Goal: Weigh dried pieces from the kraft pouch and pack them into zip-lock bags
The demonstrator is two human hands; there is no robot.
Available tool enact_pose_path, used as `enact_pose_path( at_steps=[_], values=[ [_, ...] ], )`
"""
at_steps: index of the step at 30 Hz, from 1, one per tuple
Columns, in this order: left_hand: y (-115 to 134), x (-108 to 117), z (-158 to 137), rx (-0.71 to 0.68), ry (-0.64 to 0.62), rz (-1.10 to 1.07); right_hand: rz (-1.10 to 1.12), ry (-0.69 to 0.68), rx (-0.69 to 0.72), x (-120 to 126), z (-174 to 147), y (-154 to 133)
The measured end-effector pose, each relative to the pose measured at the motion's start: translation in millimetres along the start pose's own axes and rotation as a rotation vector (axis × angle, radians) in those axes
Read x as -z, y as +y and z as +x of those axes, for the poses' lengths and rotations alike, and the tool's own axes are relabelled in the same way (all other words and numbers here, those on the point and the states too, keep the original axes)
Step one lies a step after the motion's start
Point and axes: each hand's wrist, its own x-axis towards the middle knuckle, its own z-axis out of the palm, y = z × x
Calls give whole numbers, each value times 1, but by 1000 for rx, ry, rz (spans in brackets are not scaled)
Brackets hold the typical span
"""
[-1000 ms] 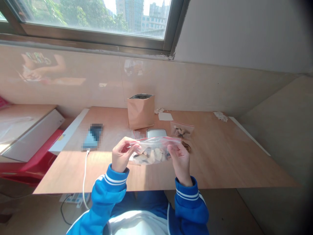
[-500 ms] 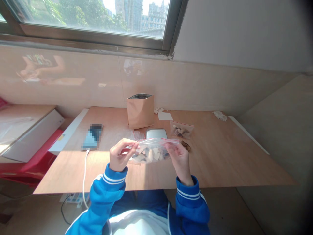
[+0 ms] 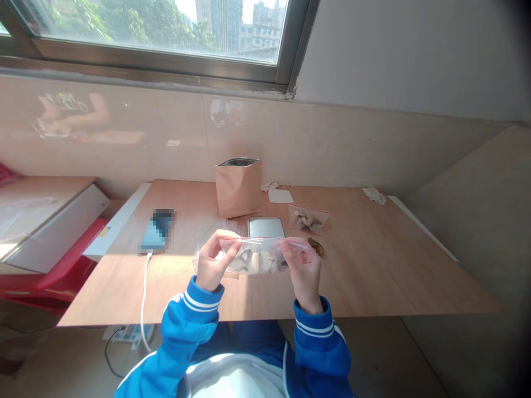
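Between my hands is a clear zip bag (image 3: 259, 261) with a red-lined top edge and several pale and dark pieces inside. My left hand (image 3: 215, 260) pinches its left top corner between thumb and fingers. On the right end of the same edge, my right hand (image 3: 303, 268) is closed too. Just beyond the bag lies a flat silver-topped device (image 3: 266, 227), partly hidden by it. A second zip bag (image 3: 308, 219) with similar pieces rests behind my right hand, and a small brown piece (image 3: 316, 246) lies beside that hand.
An open-topped brown paper pouch (image 3: 238, 190) stands at the back of the table (image 3: 373, 271). Near it are a white paper (image 3: 281, 196) and crumpled tissue (image 3: 374, 195). A phone (image 3: 156, 232) with a white cable (image 3: 145, 298) lies left. Thin plastic bags (image 3: 203, 232) lie behind my left hand.
My left hand has moved a little to the right along the bag's top edge, closer to my right hand. The bag's top edge now looks straighter.
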Motion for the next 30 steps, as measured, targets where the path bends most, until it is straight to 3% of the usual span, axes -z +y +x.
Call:
enact_pose_path(
  at_steps=[5,11,23,27,30],
  values=[
    [-1,5,0,-7,-7,4,-16,-17,15,2,0,-1],
    [1,6,5,-30,-74,43,49,-230,-76,8,6,3],
    [-3,2,0,-74,-87,43,18,-273,2,7,2,7],
    [-6,5,1,-92,-75,94,45,-291,-38,9,4,11],
    [-11,10,3,-153,-95,171,-100,-314,8,15,9,3]
  ],
)
